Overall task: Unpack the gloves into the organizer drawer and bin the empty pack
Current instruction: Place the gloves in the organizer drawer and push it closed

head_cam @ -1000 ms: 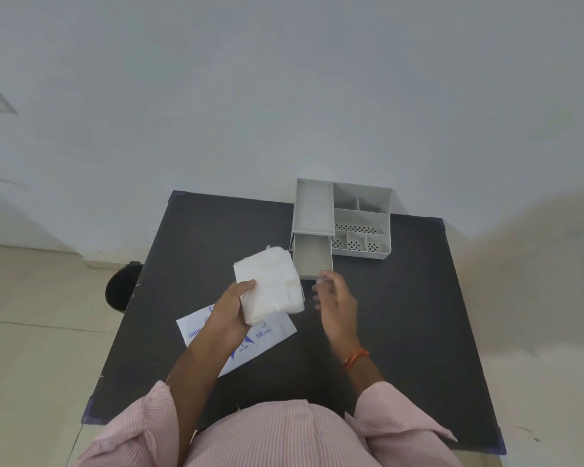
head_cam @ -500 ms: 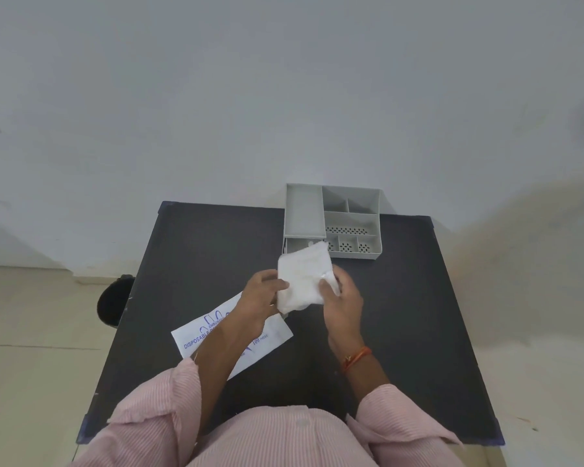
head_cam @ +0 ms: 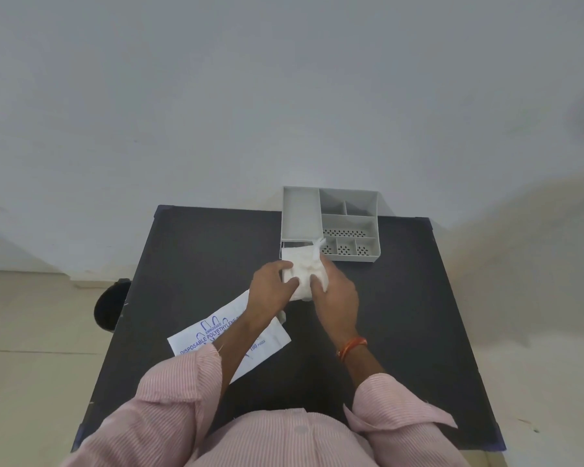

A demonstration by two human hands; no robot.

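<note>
A white folded wad of gloves [head_cam: 300, 269] lies at the mouth of the open drawer [head_cam: 289, 246] under the left side of the grey organizer [head_cam: 331, 219]. My left hand [head_cam: 270, 288] grips the wad from the left, and my right hand [head_cam: 334, 291] presses it from the right. Most of the drawer is hidden by the wad. The flat white glove pack [head_cam: 216, 332] with blue print lies on the black table [head_cam: 402, 298], partly under my left forearm.
A black round bin [head_cam: 110, 310] stands on the floor beside the table's left edge. The organizer sits at the table's far edge against a pale wall. Bare table surface lies to the right of my hands.
Both hands carried the wad of gloves forward from mid-table to the drawer mouth. My right hand joined the left on the wad.
</note>
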